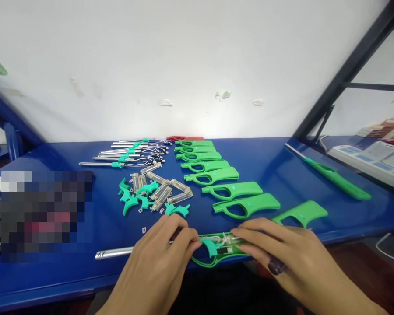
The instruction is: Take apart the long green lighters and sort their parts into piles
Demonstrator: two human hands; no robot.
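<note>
A half-built utility lighter lies at the table's front edge, its green half shell (206, 264) facing up with the inside showing. Inside it sit a teal trigger (210, 247), white wires and part of a clear fuel tank (230, 239). A silver metal tube (114, 253) sticks out to the left. My left hand (160, 249) pinches the lighter's front end, where tube and shell meet; its fingertips hide that joint. My right hand (282, 249) is closed around the rear of the shell, fingers on the fuel tank, covering the back end.
Green shells (246, 205) stand in a column behind, with a red one (185, 138) farthest. Left of them lie clear tanks (162, 194), teal triggers (130, 203) and metal tubes with wires (131, 153). A whole green lighter (335, 177) lies right, near a white power strip (371, 164).
</note>
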